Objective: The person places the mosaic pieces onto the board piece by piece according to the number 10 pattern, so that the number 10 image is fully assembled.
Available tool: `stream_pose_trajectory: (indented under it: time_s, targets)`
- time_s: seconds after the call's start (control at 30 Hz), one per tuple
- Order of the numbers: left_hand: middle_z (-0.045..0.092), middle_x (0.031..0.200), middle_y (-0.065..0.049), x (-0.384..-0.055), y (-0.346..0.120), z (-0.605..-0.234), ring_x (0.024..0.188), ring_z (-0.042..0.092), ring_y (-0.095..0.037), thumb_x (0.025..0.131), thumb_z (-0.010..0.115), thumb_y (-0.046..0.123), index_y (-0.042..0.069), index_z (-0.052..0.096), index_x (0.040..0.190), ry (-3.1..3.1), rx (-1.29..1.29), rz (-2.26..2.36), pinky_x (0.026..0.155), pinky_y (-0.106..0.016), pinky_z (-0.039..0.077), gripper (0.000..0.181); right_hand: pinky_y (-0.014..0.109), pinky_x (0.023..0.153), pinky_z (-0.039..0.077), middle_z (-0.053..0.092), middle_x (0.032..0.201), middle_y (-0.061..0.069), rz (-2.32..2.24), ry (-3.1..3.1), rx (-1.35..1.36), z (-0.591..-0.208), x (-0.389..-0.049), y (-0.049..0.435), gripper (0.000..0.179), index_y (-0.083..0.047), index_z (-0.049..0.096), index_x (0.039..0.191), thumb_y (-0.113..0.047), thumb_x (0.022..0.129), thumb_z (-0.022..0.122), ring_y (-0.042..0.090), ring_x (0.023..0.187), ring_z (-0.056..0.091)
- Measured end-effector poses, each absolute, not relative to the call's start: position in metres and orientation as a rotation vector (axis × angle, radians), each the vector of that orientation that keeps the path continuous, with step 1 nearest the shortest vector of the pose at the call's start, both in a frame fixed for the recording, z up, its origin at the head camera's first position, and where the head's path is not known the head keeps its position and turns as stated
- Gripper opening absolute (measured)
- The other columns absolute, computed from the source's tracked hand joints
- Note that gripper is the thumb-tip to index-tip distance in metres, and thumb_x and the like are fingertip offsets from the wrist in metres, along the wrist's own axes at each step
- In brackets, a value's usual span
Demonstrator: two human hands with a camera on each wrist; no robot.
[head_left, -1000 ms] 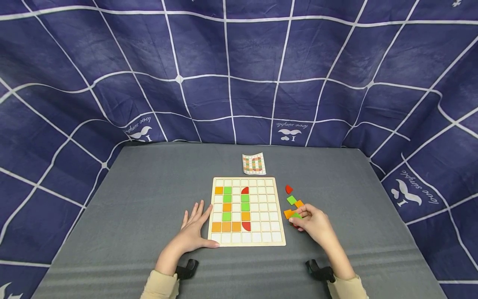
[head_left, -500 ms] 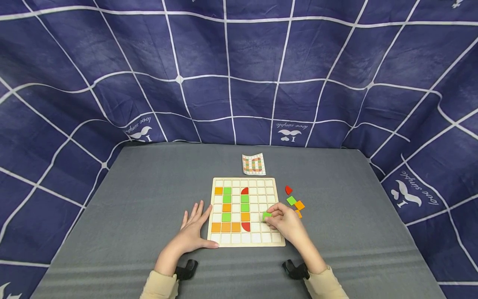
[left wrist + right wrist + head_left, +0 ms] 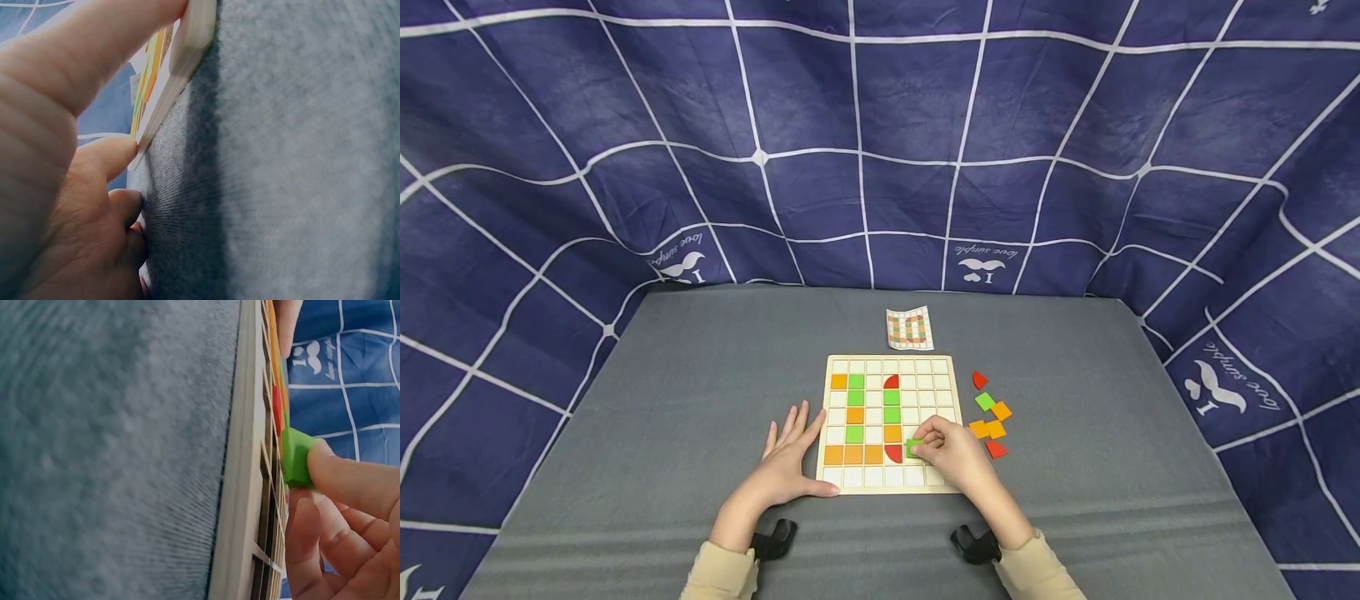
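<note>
A pale wooden grid board (image 3: pixel 895 485) lies on the grey table, with orange, green and red tiles set in several of its cells. My right hand (image 3: pixel 953 454) pinches a green square tile (image 3: pixel 912 448) between thumb and fingers, over the cell just right of the lower red quarter-round tile (image 3: pixel 893 454). In the right wrist view this green tile (image 3: pixel 297 457) is tilted close over the board's grid. My left hand (image 3: pixel 784 467) lies with fingers spread at the board's left side, its thumb on the lower left corner and a fingertip against the left edge (image 3: pixel 164 94).
Right of the board lie loose tiles: a red quarter-round (image 3: pixel 980 380), a green square (image 3: pixel 985 402), several orange squares (image 3: pixel 1002 411) and another red quarter-round (image 3: pixel 996 450). A small pattern card (image 3: pixel 910 328) lies behind the board. A blue curtain (image 3: pixel 910 200) hangs behind the table.
My right hand has moved left from the loose tiles onto the board, carrying the green tile to the cell beside the lower red piece. The left hand has stayed in place.
</note>
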State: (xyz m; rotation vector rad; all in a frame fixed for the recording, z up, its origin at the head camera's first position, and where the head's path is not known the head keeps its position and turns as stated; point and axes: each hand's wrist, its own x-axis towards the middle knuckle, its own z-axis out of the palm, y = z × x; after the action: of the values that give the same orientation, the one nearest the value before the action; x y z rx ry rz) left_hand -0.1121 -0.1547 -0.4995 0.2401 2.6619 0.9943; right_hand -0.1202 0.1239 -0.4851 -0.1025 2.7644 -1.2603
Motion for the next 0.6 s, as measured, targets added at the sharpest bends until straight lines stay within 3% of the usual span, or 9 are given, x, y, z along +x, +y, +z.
stream_pose_trajectory:
  time_s: [0.6]
  targets:
    - [0.002, 0.165, -0.020, -0.1129, -0.1551, -0.5012, 0.153, -0.003, -0.040, 0.058, 0.095, 0.038, 0.010, 0.022, 0.157, 2.658, 0.244, 0.996, 0.119, -0.060, -0.008, 0.126, 0.018, 0.060, 0.045, 0.054, 0.075, -0.005, -1.104, 2.926, -0.245, -0.4882, -0.1182, 0.1163, 0.013, -0.013, 0.071, 0.076, -0.006, 0.076, 0.083, 0.004, 0.065, 0.051]
